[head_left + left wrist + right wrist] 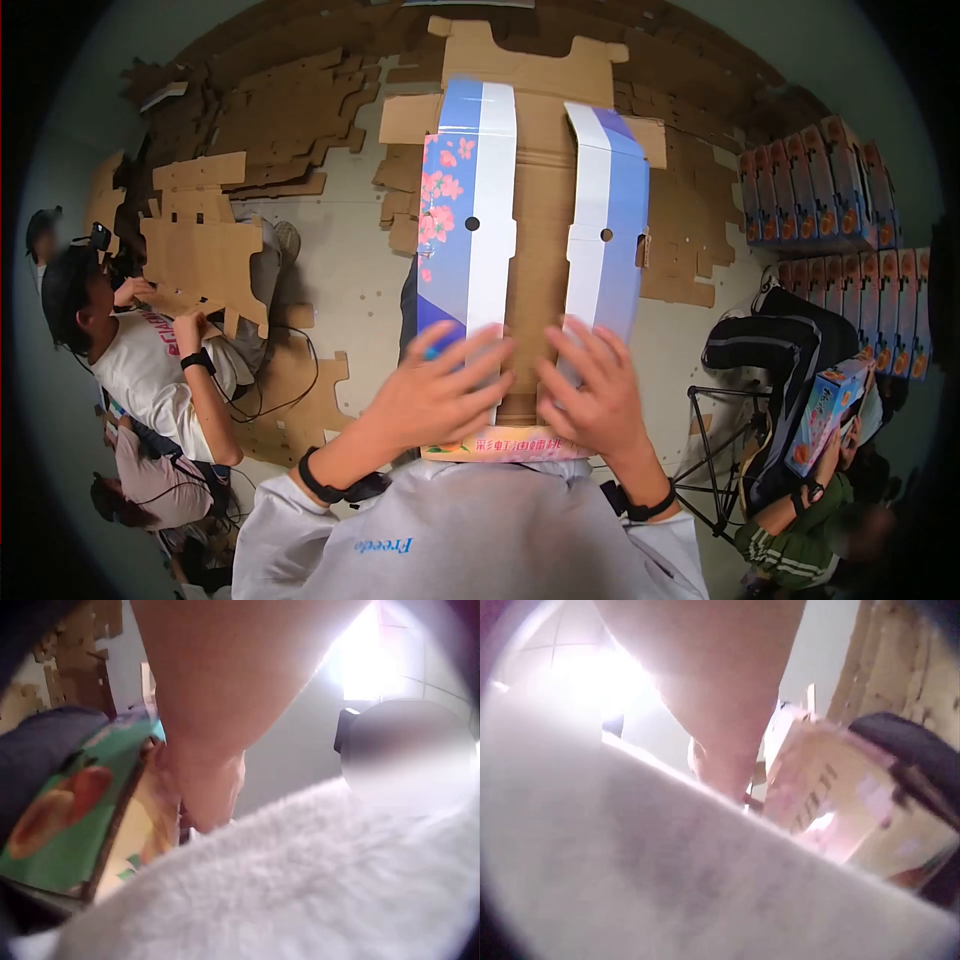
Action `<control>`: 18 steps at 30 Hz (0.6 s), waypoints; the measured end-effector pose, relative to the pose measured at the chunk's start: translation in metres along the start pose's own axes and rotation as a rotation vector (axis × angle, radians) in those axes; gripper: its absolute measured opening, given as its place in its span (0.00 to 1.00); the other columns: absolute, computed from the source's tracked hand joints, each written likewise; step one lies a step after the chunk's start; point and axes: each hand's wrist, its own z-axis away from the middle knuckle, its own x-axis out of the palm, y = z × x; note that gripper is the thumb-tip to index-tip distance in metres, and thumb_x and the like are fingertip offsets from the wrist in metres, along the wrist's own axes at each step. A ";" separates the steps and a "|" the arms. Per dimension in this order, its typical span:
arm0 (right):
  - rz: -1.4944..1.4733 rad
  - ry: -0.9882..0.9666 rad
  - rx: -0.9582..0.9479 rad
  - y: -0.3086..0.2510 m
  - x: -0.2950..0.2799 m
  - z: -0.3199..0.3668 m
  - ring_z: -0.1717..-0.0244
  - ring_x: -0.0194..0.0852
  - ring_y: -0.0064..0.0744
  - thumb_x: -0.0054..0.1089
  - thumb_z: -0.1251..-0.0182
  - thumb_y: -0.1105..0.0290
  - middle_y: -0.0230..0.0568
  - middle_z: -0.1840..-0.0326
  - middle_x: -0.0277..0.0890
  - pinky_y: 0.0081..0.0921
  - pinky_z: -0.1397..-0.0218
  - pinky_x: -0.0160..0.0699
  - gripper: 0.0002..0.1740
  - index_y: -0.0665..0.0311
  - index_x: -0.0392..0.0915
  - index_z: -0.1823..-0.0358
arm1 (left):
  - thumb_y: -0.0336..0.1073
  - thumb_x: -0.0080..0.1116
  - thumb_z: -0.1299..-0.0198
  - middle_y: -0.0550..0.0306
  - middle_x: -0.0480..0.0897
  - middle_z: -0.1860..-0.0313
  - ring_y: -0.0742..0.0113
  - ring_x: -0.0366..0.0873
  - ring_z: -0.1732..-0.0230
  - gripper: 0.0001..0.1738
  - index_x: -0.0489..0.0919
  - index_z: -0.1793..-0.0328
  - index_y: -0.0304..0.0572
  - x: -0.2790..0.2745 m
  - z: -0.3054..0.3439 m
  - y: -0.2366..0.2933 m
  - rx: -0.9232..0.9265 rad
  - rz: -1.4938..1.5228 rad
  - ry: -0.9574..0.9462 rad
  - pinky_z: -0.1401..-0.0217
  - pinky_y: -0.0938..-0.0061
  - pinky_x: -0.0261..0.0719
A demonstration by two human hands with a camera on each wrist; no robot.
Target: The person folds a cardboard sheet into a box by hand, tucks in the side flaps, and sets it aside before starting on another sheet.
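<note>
A partly folded carton lies lengthwise ahead of my lap, printed blue and purple with pink blossoms. Two long side panels with white edge strips and round holes stand up along its brown inside. Close to me, its end panel carries red characters. My left hand has its fingers spread over the near end of the left panel. The right hand lies over the right panel the same way, fingers blurred. In the left wrist view, a green carton side shows printed fruit. Pale peach print covers the carton in the right wrist view.
Flat brown cardboard sheets are piled at the back left. Finished-looking cartons stand in rows at the right. A person at left handles a cardboard blank; another at right holds a printed box. A black stand is nearby.
</note>
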 end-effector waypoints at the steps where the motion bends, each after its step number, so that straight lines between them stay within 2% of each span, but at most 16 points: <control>1: -0.005 -0.050 -0.016 0.001 0.009 -0.001 0.38 0.80 0.45 0.70 0.42 0.67 0.45 0.54 0.82 0.50 0.22 0.69 0.11 0.65 0.82 0.61 | 0.46 0.66 0.37 0.54 0.81 0.47 0.57 0.77 0.32 0.14 0.87 0.55 0.46 0.004 -0.012 0.005 0.089 0.016 -0.039 0.20 0.49 0.63; 2: -0.005 -0.099 -0.037 0.006 0.024 0.002 0.40 0.80 0.43 0.70 0.42 0.67 0.43 0.57 0.83 0.49 0.22 0.69 0.09 0.64 0.83 0.65 | 0.45 0.66 0.37 0.60 0.83 0.60 0.63 0.81 0.42 0.11 0.85 0.63 0.47 0.008 -0.018 0.009 0.090 0.043 -0.073 0.19 0.55 0.68; 3: -0.006 -0.152 -0.059 0.011 0.035 0.005 0.42 0.81 0.40 0.71 0.43 0.67 0.41 0.61 0.83 0.48 0.21 0.69 0.08 0.63 0.83 0.69 | 0.45 0.66 0.36 0.60 0.83 0.61 0.63 0.81 0.44 0.12 0.85 0.64 0.47 0.013 -0.013 0.008 0.130 0.007 -0.079 0.20 0.57 0.69; 4: -0.039 -0.057 -0.083 0.011 0.039 0.008 0.51 0.81 0.35 0.72 0.46 0.66 0.33 0.71 0.78 0.48 0.23 0.72 0.08 0.60 0.81 0.74 | 0.45 0.66 0.36 0.61 0.83 0.62 0.63 0.81 0.46 0.12 0.84 0.66 0.47 0.022 -0.002 0.003 0.167 -0.028 -0.085 0.21 0.60 0.71; 6: -0.070 -0.137 -0.139 0.000 0.043 0.022 0.55 0.79 0.34 0.72 0.46 0.66 0.32 0.73 0.76 0.45 0.24 0.74 0.08 0.59 0.80 0.76 | 0.44 0.66 0.37 0.63 0.81 0.67 0.63 0.80 0.53 0.13 0.83 0.71 0.46 0.032 0.014 0.004 0.221 -0.003 -0.080 0.26 0.65 0.75; 8: -0.063 -0.147 -0.164 -0.011 0.049 0.036 0.61 0.75 0.33 0.71 0.46 0.67 0.31 0.75 0.72 0.42 0.27 0.76 0.08 0.57 0.80 0.77 | 0.43 0.66 0.37 0.63 0.80 0.70 0.63 0.79 0.54 0.14 0.83 0.73 0.46 0.035 0.026 0.007 0.231 0.011 -0.102 0.29 0.65 0.76; 10: -0.069 -0.142 -0.154 -0.013 0.053 0.035 0.63 0.74 0.33 0.71 0.46 0.67 0.30 0.75 0.72 0.42 0.27 0.77 0.09 0.57 0.79 0.78 | 0.43 0.66 0.37 0.64 0.78 0.73 0.62 0.79 0.54 0.16 0.82 0.76 0.44 0.039 0.029 0.006 0.251 0.015 -0.100 0.34 0.66 0.77; 13: -0.110 -0.108 -0.142 -0.016 0.052 0.032 0.63 0.75 0.35 0.72 0.45 0.68 0.32 0.74 0.74 0.43 0.29 0.78 0.08 0.58 0.80 0.77 | 0.42 0.65 0.37 0.62 0.80 0.73 0.62 0.78 0.55 0.17 0.83 0.76 0.42 0.041 0.025 0.005 0.271 -0.057 -0.167 0.36 0.68 0.77; 14: -0.127 -0.091 -0.139 -0.016 0.050 0.029 0.62 0.75 0.36 0.73 0.45 0.69 0.33 0.73 0.75 0.43 0.30 0.78 0.08 0.59 0.81 0.76 | 0.41 0.66 0.37 0.61 0.81 0.69 0.61 0.78 0.53 0.15 0.84 0.73 0.42 0.040 0.024 0.004 0.263 -0.014 -0.146 0.35 0.67 0.77; 17: -0.349 -0.015 -0.060 -0.004 0.030 0.006 0.55 0.79 0.45 0.75 0.43 0.69 0.43 0.62 0.81 0.44 0.34 0.80 0.10 0.65 0.82 0.69 | 0.41 0.67 0.38 0.56 0.82 0.57 0.55 0.79 0.45 0.10 0.85 0.63 0.42 0.027 0.011 -0.001 0.219 0.050 -0.067 0.29 0.61 0.76; 18: -0.288 0.030 -0.025 0.003 0.024 -0.008 0.51 0.80 0.49 0.74 0.43 0.69 0.46 0.57 0.81 0.45 0.35 0.80 0.10 0.66 0.82 0.65 | 0.41 0.67 0.38 0.53 0.82 0.52 0.52 0.79 0.41 0.11 0.85 0.58 0.42 0.017 -0.003 -0.008 0.190 0.031 -0.027 0.27 0.58 0.74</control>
